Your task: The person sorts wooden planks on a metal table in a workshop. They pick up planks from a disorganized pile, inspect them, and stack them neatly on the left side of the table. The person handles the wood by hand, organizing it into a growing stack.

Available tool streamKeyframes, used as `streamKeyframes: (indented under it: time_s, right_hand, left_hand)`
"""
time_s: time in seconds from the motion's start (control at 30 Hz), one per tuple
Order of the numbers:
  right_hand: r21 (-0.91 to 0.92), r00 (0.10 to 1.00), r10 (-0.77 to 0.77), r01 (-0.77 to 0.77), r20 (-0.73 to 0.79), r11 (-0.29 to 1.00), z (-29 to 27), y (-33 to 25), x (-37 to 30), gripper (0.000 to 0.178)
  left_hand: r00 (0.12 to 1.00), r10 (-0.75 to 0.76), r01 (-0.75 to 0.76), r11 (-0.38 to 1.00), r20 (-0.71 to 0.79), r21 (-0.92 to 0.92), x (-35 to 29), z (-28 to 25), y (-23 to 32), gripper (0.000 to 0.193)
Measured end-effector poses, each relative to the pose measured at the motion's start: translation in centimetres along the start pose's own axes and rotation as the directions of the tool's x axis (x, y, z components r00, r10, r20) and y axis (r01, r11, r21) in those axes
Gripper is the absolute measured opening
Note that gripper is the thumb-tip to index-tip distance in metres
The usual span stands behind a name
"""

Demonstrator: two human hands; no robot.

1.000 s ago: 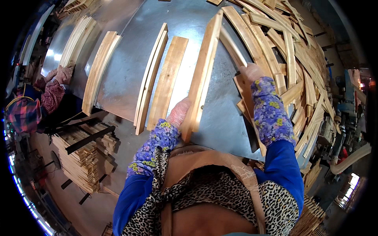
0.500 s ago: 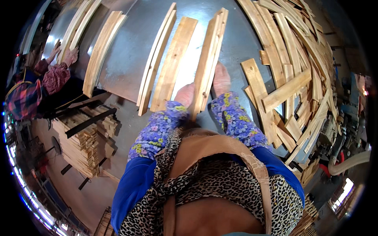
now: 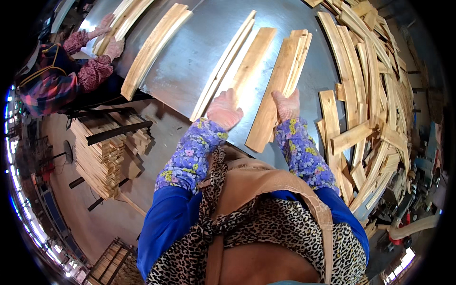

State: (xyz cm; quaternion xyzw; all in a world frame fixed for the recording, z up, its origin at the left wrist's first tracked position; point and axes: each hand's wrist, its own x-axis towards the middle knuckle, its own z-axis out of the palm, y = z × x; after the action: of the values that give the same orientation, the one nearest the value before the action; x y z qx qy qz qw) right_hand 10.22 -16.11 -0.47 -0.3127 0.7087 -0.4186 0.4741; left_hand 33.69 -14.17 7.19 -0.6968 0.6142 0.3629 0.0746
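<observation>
My right hand (image 3: 287, 103), in a pale glove, is closed on the right side of a group of wooden boards (image 3: 271, 95). Its thumb lies over them; the other fingers are partly hidden. One wide face shows to the left, narrower edges beside it. My left hand (image 3: 225, 110), also gloved, is closed around the near part of a flat wooden board (image 3: 254, 59), covering that end. Just left of this board, narrow strips (image 3: 225, 61) lie side by side. All of these rest on a shiny metal table (image 3: 178, 76).
A large heap of loose boards (image 3: 361, 95) covers the table's right side. Two boards (image 3: 154, 50) lie farther left. Beyond them a co-worker's gloved hands (image 3: 114, 47) rest on other boards. Stacked boards (image 3: 97, 156) stand on the floor at left.
My left hand has left the right-hand boards and moved to the flat board beside them. Those boards now show a wider face, with my right hand on them. The whole view has shifted.
</observation>
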Motion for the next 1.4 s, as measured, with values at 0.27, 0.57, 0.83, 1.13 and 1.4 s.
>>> streamKeyframes:
  time_s: [0.27, 0.57, 0.83, 1.13, 1.4]
  right_hand:
    - [-0.243, 0.974, -0.001, 0.058, 0.228, 0.968, 10.8, -0.1, -3.0, 0.110]
    - [0.208, 0.870, 0.009, -0.128, 0.494, 0.970, 12.2, 0.9, -0.4, 0.079]
    - [0.483, 0.765, 0.065, -0.467, 0.641, 0.741, 16.0, -4.8, -4.8, 0.070]
    - [0.311, 0.753, -0.016, -0.252, 0.658, 0.916, 24.4, -3.7, -6.2, 0.073]
    - [-0.210, 0.557, 0.044, 0.237, 0.829, 0.949, 23.1, -7.3, -3.8, 0.076]
  left_hand:
    - [0.963, -0.021, -0.071, 0.942, -0.267, -0.327, 1.6, -4.7, -4.8, 0.115]
    - [0.995, -0.057, 0.058, 0.998, -0.087, 0.006, 1.7, -6.7, -2.5, 0.126]
    - [0.901, 0.371, 0.292, -0.140, 0.224, -0.946, 4.7, -6.5, -13.1, 0.076]
    - [0.984, -0.054, -0.124, 0.465, -0.168, -0.877, 5.4, -8.8, -19.8, 0.050]
    - [0.856, 0.064, 0.112, 0.945, -0.513, 0.306, 3.2, -8.2, -17.0, 0.109]
